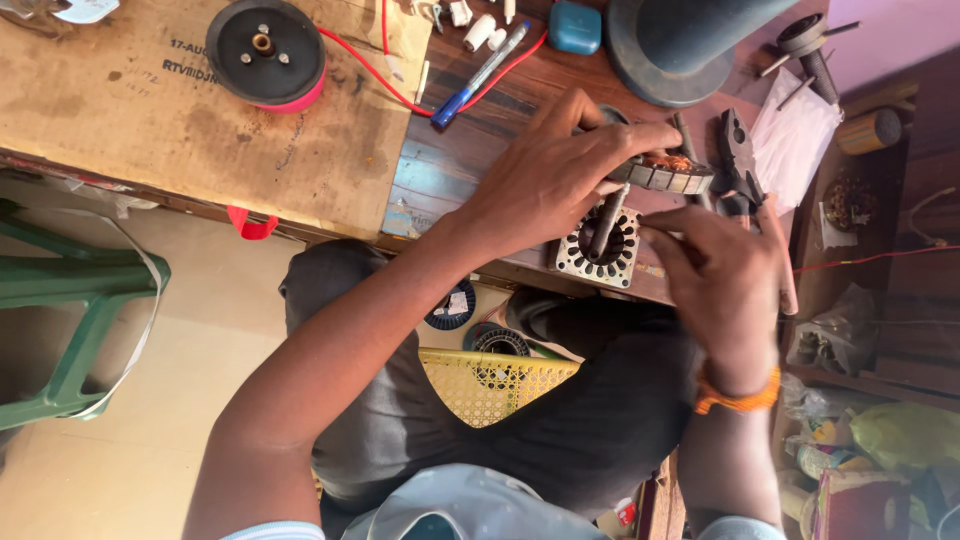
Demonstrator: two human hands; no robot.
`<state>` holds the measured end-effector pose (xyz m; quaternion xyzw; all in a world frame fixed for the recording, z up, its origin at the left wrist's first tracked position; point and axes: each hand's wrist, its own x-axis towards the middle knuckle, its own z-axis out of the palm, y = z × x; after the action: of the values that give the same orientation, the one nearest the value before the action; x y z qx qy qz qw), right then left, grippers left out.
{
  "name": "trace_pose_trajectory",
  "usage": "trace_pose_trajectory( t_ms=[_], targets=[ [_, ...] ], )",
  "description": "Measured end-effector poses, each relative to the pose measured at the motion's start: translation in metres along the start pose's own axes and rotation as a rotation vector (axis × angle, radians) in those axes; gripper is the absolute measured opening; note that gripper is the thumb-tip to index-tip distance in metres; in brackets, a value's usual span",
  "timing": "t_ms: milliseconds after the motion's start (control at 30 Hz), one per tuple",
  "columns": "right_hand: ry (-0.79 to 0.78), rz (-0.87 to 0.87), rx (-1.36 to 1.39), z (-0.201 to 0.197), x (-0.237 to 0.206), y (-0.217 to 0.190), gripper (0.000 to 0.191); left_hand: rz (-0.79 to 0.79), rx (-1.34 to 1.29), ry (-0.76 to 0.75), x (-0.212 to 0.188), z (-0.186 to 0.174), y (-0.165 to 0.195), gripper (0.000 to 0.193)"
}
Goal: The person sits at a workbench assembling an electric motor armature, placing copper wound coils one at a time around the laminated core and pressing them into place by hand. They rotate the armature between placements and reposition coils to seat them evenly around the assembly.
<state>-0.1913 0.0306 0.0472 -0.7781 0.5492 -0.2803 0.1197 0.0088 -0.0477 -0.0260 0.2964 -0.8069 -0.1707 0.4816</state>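
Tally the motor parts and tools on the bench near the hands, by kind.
Stator cores: 2, one under the left hand, one beside the right hand
Pens: 1
Black discs: 1
White caps: 2
Total: 6

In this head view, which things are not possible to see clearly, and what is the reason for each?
- Wound motor part: mostly covered by the left hand.
- What the right hand pinches: hidden by its own fingers, motion-blurred.
- Dark round base: cut off by the top edge.
- Yellow basket: partly behind the person's legs.
- Clutter on the right shelf: too small to identify.
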Motion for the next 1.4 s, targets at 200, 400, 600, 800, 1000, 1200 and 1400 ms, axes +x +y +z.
trace_pose_trajectory(
  t_ms=[200,400,600,800,1000,1200,1400],
  targets=[
    [0.023,0.131,-0.024,0.017,-0.009,0.014,0.008,0.416,0.439,0.039,-0.012,-0.005,0.005,0.057],
    [0.026,0.184,0.108,0.010,-0.023,0.015,0.013,0.441,0.599,0.041,-0.017,0.004,0.007,0.023],
    [-0.021,0.195,0.062,0.005,-0.033,0.012,0.013,0.512,0.592,0.112,-0.019,0.009,0.011,0.011],
    [-0.010,0.088,0.040,-0.013,-0.026,0.003,0.016,0.461,0.651,0.156,-0.018,0.007,0.015,0.007],
    [0.065,-0.087,-0.043,-0.028,0.002,-0.003,0.011,0.295,0.532,0.117,-0.017,0.009,0.023,0.017],
    [0.085,-0.212,-0.093,-0.019,0.039,-0.012,0.008,0.063,0.214,0.224,-0.016,0.010,0.028,0.019],
    [0.033,-0.098,-0.016,-0.018,0.057,-0.015,0.008,0.041,0.195,0.244,-0.019,0.015,0.025,0.017]
  ],
)
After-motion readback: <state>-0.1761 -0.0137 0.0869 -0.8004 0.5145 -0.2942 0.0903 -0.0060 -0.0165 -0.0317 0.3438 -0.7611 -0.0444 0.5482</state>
